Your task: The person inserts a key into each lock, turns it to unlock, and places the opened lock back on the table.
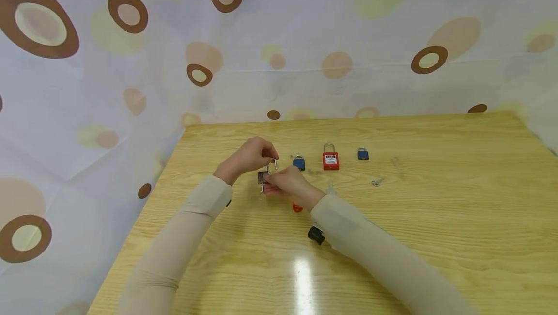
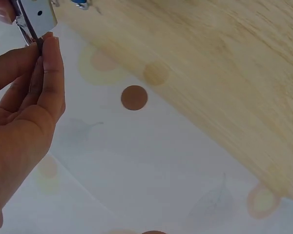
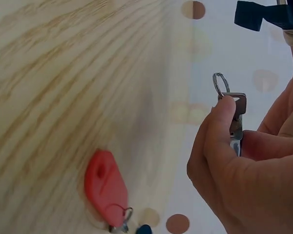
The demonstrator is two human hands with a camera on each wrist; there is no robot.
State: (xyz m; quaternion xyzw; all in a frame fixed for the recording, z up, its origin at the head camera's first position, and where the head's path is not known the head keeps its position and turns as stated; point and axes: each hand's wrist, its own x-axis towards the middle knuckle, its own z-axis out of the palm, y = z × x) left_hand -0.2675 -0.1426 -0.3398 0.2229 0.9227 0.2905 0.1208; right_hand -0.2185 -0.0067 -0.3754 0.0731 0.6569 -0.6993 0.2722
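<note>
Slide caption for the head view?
Left hand and right hand grip a shiny metal padlock, left of a red, white-labelled padlock on a pale wooden table.

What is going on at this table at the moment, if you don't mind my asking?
Someone is working on a small padlock with both hands. The left hand pinches its metal loop, while the right hand grips its body. The loop looks raised and unlocked. Beyond the hands, a red padlock lies between two blue padlocks on the table; a red tag and something black lie closer to the person.
</note>
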